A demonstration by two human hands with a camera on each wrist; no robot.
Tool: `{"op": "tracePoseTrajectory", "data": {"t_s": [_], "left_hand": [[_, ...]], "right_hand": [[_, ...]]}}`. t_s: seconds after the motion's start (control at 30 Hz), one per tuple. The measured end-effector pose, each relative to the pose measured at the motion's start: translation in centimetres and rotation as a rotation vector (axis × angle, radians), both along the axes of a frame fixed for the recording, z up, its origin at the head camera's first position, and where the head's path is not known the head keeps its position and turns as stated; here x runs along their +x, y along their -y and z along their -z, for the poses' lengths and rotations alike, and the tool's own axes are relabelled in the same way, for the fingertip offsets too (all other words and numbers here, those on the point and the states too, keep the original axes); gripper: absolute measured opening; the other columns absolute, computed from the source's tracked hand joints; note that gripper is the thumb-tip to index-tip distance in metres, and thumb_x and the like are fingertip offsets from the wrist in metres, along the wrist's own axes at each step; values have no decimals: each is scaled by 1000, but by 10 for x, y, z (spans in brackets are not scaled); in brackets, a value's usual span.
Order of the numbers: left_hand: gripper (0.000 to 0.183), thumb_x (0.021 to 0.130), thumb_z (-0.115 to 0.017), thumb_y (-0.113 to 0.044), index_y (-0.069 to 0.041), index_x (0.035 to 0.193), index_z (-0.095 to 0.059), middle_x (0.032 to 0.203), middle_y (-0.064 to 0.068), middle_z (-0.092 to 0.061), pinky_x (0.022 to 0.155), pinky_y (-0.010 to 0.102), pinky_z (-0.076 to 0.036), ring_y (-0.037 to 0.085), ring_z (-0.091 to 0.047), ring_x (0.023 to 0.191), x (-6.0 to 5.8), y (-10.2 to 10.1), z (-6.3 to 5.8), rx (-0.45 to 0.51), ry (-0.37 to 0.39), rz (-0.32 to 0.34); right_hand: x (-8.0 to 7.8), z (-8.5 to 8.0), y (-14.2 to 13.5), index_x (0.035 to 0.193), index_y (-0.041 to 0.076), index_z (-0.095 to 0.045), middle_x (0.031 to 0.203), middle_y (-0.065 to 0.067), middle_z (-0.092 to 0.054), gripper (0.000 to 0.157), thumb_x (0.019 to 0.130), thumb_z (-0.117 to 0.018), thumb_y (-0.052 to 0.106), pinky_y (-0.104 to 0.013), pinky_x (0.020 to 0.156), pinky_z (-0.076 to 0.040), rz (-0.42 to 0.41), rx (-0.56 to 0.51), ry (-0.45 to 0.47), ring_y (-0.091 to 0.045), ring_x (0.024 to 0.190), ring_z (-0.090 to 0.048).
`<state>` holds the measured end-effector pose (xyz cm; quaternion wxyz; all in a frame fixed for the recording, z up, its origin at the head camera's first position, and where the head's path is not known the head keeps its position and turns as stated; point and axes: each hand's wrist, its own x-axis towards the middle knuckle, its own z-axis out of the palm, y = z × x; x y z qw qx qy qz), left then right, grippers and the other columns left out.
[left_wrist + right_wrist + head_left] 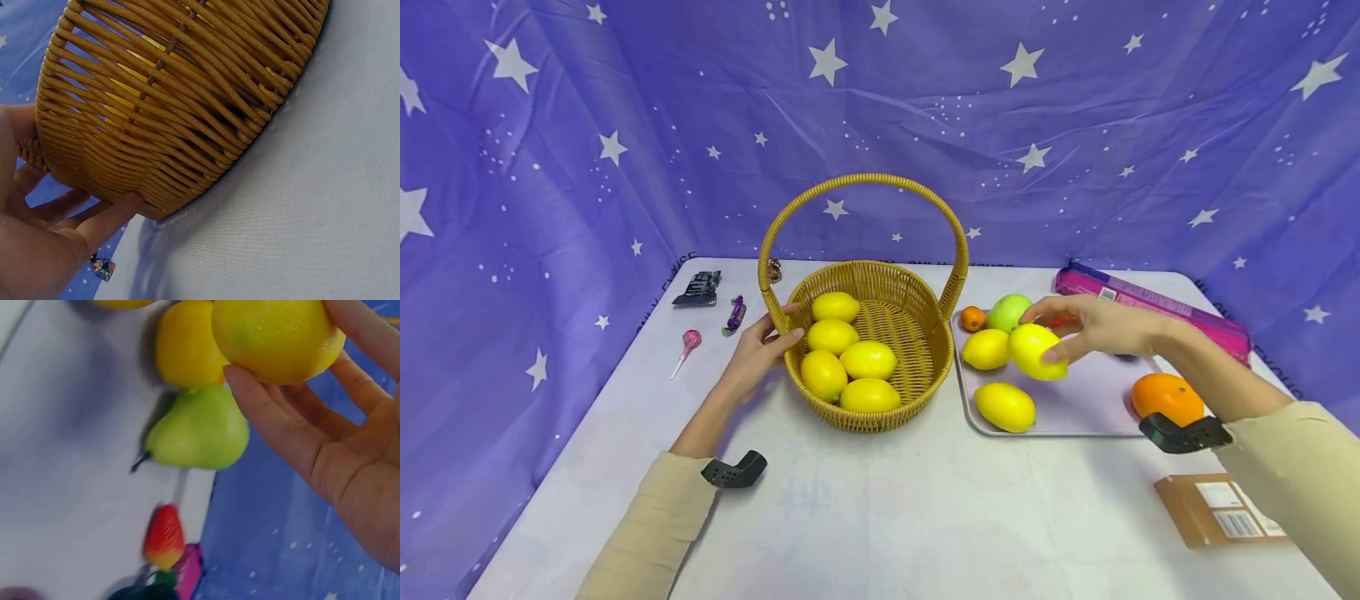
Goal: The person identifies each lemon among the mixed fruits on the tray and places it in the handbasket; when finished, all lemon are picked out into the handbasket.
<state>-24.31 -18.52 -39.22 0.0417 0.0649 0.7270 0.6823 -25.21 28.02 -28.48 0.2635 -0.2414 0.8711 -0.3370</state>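
My right hand (1093, 327) pinches a lemon (1033, 350) between thumb and fingers, held over the left part of the grey tray (1078, 421). In the right wrist view the lemon (275, 337) sits against the fingertips. My left hand (758, 354) grips the left side of a wicker basket (868, 423), thumb at the rim and fingers along the outer wall, near the foot of the tall handle (865, 179). Inside the basket, several lemons (868, 360) lie toward its left and front. Two more lemons (1004, 407) rest on the tray beneath the held one.
A green pear (200, 428), a small orange fruit (972, 318), a strawberry (164, 537) and a large orange (1167, 399) are on the tray. Behind it lies a pink package (1150, 307); a cardboard box (1217, 510) sits front right. Wrapped candies (735, 315) and a lollipop (691, 339) lie left.
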Motion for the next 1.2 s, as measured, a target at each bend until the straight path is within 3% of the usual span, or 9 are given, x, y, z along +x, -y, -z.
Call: {"op": "tracePoseTrajectory", "data": {"t_s": [0.23, 0.47, 0.6, 0.73, 0.9, 1.2], "left_hand": [[53, 99, -53, -11, 0, 147, -34, 147, 24, -35, 83, 31, -55, 40, -45, 126, 1, 0, 0, 5, -5, -2], [54, 99, -55, -12, 0, 147, -35, 145, 24, -37, 83, 34, -56, 41, -46, 126, 0, 1, 3, 7, -8, 8], [53, 98, -55, -12, -1, 147, -36, 144, 24, -38, 82, 34, -56, 41, -47, 124, 1, 1, 1, 9, -12, 2], [54, 98, -55, -12, -1, 147, -36, 143, 25, -39, 81, 35, -56, 41, -48, 123, 2, 0, 1, 6, -15, 5], [53, 98, -55, -11, -1, 147, -36, 143, 25, -39, 81, 36, -56, 41, -49, 122, 2, 0, 1, 2, -13, 1], [53, 98, -56, -13, -1, 147, -37, 145, 24, -38, 85, 39, -55, 40, -47, 125, 2, 2, 1, 4, -16, -1]], "right_hand": [[-15, -17, 52, 136, 12, -49, 139, -16, -46, 54, 88, -72, 22, -53, 96, -46, -58, -61, 33, -40, 127, -43], [-26, -15, 113, 136, 15, -50, 134, -7, -51, 57, 86, -75, 27, -47, 102, -42, -179, -75, 1, -30, 122, -49], [-36, -9, 143, 138, 12, -49, 132, -9, -51, 56, 88, -73, 24, -44, 97, -46, -224, -85, -51, -29, 117, -51], [-48, 2, 163, 139, 9, -47, 134, -15, -48, 57, 89, -72, 18, -46, 87, -53, -181, -88, -58, -32, 114, -52], [-62, 19, 180, 138, 7, -47, 137, -18, -46, 56, 89, -72, 17, -41, 92, -50, -131, -45, -99, -33, 118, -50], [-72, 38, 198, 138, 8, -49, 139, -22, -44, 54, 89, -72, 13, -43, 86, -52, -50, 1, -17, -34, 116, -52]]}}
